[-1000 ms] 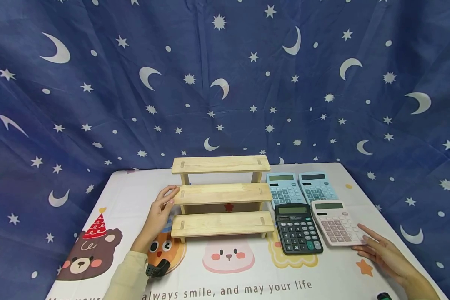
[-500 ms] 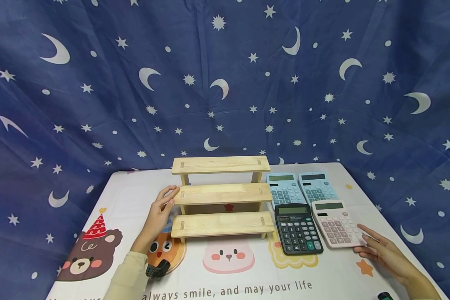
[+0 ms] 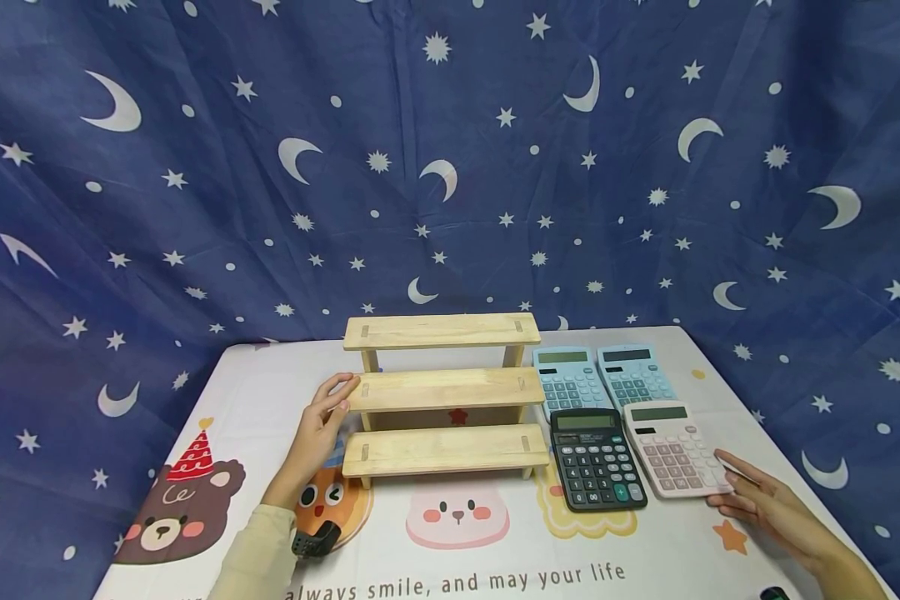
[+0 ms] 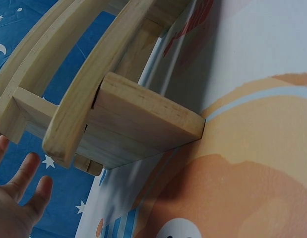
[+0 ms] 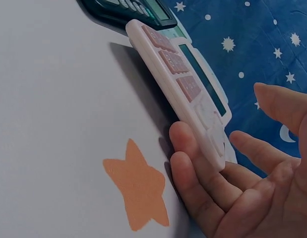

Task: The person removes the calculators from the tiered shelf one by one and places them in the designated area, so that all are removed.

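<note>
A three-step wooden shelf (image 3: 450, 389) stands in the middle of the table. At the left end of its middle step is my left hand (image 3: 321, 429), fingertips touching the board; the left wrist view shows spread fingers (image 4: 25, 173) beside the wood. My right hand (image 3: 767, 502) holds the lower right corner of a pale pink calculator (image 3: 675, 450). In the right wrist view that corner lies between the fingers (image 5: 185, 171), and the calculator's near side casts a shadow below it. To its left lies a black calculator (image 3: 598, 458).
Two light blue calculators (image 3: 570, 379) lie behind the black and pink ones, right of the shelf. A white tablecloth (image 3: 390, 554) with cartoon prints covers the table. Behind it hangs a blue curtain (image 3: 480, 183) with moons and stars.
The pink calculator's near edge has shifted very slightly toward me, with the right hand's fingers staying at its corner. The left hand and shelf hold their places.
</note>
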A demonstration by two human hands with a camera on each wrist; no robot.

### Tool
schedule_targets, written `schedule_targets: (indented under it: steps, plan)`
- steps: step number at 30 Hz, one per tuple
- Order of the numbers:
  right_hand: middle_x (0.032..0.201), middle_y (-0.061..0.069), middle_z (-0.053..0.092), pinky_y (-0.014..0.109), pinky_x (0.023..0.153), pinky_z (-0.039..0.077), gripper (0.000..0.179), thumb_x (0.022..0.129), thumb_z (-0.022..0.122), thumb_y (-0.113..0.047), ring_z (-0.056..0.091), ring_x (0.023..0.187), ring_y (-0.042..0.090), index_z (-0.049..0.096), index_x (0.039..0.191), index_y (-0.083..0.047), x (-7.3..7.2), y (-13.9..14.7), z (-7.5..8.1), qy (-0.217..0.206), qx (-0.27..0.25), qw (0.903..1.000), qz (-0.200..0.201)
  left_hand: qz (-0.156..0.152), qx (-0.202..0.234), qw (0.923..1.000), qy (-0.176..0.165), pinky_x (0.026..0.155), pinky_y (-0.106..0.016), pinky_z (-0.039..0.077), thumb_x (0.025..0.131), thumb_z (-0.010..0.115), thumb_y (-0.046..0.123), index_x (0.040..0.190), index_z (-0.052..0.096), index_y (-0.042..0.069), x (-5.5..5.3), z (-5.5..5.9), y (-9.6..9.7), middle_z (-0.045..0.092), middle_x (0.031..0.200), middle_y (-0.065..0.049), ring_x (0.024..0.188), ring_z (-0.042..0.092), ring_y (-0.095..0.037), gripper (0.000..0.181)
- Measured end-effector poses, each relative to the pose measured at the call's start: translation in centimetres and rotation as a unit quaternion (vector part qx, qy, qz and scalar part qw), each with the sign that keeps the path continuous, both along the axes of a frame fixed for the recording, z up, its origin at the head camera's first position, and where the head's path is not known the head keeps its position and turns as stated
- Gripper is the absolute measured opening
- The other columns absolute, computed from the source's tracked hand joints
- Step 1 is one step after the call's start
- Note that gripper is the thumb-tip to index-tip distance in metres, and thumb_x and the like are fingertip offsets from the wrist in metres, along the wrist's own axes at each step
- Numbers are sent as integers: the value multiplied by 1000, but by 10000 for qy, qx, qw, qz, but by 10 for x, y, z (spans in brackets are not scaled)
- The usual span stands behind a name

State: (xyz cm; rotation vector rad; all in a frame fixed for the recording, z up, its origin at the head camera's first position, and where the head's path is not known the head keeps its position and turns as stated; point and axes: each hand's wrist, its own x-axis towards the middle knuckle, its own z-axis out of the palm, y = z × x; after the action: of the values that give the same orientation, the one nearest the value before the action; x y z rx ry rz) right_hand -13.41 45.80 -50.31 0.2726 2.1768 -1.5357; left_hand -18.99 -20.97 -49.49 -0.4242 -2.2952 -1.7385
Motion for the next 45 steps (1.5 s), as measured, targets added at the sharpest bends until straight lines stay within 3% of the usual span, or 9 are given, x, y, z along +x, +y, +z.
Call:
schedule_targets:
  steps: [4, 11, 20, 24, 30, 34, 37, 39, 45]
  plan:
    - [126, -4, 53, 25, 90, 57, 79, 110, 38, -41, 71, 100, 6, -6, 160, 1, 1, 1, 1, 14, 28, 10000, -9, 3, -3, 10000, -18, 102, -3, 30, 109, 42, 12, 148, 48, -3, 1, 0, 0, 35, 158, -16, 151, 25, -42, 42]
    - [148, 27, 38, 26, 90, 57, 78, 110, 37, -42, 71, 101, 7, -5, 160, 2, 1, 1, 0, 66, 220, 9997, -39, 6, -31, 10000, -42, 102, -3, 30, 109, 42, 13, 148, 48, -2, 1, 1, 0, 35, 159, -16, 151, 27, -42, 42]
    - [159, 38, 14, 27, 91, 57, 80, 110, 35, -45, 71, 102, 8, -7, 160, 2, 0, 1, 2, -62, 225, 9997, 27, 5, -70, 10000, 34, 101, -3, 32, 109, 42, 12, 148, 48, -2, 1, 1, 0, 35, 158, -17, 149, 29, -43, 42]
    - [158, 37, 18, 27, 91, 57, 80, 110, 35, -45, 71, 103, 9, -6, 160, 2, 0, 1, 3, -50, 248, 9997, 66, -11, -65, 10000, 47, 101, -3, 32, 109, 42, 12, 148, 48, -2, 1, 0, -1, 35, 158, -17, 150, 28, -43, 42]
    - [158, 28, 29, 27, 91, 57, 79, 110, 36, -43, 71, 103, 9, -5, 160, 2, 0, 3, 4, 12, 254, 9996, 85, -25, -37, 10000, 72, 101, -3, 32, 109, 41, 11, 148, 47, -3, 0, 0, 0, 35, 158, -17, 149, 29, -43, 42]
    - [138, -15, 52, 25, 90, 57, 78, 110, 37, -39, 72, 102, 8, -6, 160, 3, 1, 7, 3, 92, 49, 9999, 70, -29, 2, 9999, 140, 101, -3, 33, 109, 42, 10, 147, 48, -5, 0, 0, 1, 36, 157, -19, 147, 30, -44, 41]
    - [111, -43, 47, 24, 88, 57, 77, 111, 38, -35, 72, 101, 7, -7, 159, 5, 2, 8, 3, 160, -169, 9997, 80, -18, 8, 9999, 150, 100, -3, 33, 109, 42, 9, 146, 48, -6, 0, 0, 1, 36, 156, -21, 147, 30, -44, 41]
    - [104, -49, 45, 23, 87, 57, 77, 111, 38, -33, 72, 100, 6, -8, 158, 6, 1, 8, 3, 230, -233, 9994, 100, -1, -12, 9999, 137, 100, -3, 33, 109, 42, 9, 146, 48, -5, 0, 0, 1, 36, 156, -21, 147, 29, -43, 41]
    - [108, -48, 49, 21, 84, 57, 74, 111, 40, -30, 71, 99, 1, -3, 159, 6, 0, 5, 4, 573, -276, 9980, -13, 34, -51, 10000, 55, 99, -3, 33, 109, 42, 11, 147, 49, -3, 0, 0, 0, 36, 157, -18, 148, 29, -41, 41]
